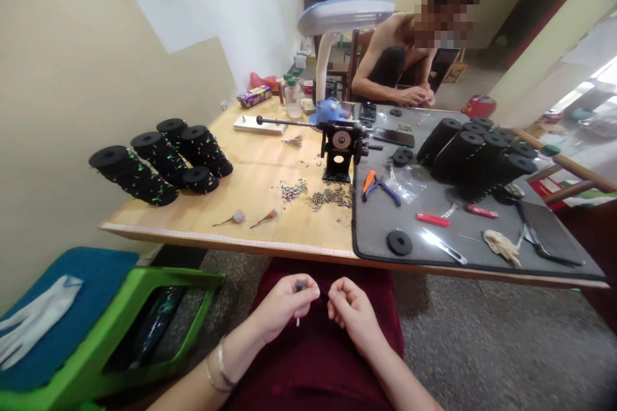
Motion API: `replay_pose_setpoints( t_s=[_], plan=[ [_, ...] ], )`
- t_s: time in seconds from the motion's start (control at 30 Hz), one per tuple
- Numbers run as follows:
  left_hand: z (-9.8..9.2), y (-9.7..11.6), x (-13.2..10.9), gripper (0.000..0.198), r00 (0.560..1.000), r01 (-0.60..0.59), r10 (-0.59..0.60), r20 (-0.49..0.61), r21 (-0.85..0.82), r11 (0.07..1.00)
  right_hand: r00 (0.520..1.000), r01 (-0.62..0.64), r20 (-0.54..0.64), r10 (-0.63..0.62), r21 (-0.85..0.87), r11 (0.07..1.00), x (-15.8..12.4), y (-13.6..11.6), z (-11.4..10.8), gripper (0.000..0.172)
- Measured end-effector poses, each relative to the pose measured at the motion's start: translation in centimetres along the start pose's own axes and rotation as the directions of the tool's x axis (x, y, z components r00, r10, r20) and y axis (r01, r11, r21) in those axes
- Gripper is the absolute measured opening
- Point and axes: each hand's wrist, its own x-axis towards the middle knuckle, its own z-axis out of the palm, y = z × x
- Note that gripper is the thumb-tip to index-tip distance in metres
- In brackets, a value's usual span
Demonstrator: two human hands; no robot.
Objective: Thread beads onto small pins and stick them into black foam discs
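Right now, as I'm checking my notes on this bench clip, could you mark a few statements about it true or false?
The left hand pinches a small grey piece above the lap. True.
The right hand rests on the table. False: it is held above the maroon cloth, beside the left hand.
The orange-handled pliers lie on the dark mat. True.
The white glove lies on the dark mat. False: it lies on the blue cushion.

A small dark bit (299,284) w/ thin pale stem pointing down is held pinched in left hand (284,305), approx. vertical.
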Motion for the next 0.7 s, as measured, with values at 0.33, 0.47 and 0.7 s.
replay_pose_setpoints(
  t_s=[0.33, 0.47, 0.7],
  plan=[
    [-0.3, 2.4, 0.3, 0.017, 0.988, -0.122, 0.157, -0.006, 0.599, 0.792, 0.981, 0.181, 0.108, -0.160, -0.226, 0.957, -0.4, -1.6, 0.2, 0.015],
    [-0.2, 3.3, 0.5, 0.016, 0.993, -0.105, 0.117, 0.029, 0.689, 0.717, 0.955, 0.297, 0.113, -0.275, -0.405, 0.865, -0.3, -1.7, 0.2, 0.012],
    [-1.1, 6.4, 1.4, 0.015, 0.936, -0.211, 0.345, 0.073, 0.899, 0.382, 0.974, 0.225, 0.031, -0.225, -0.270, 0.936, 0.8, -0.1, -0.2, 0.022]
  ],
)
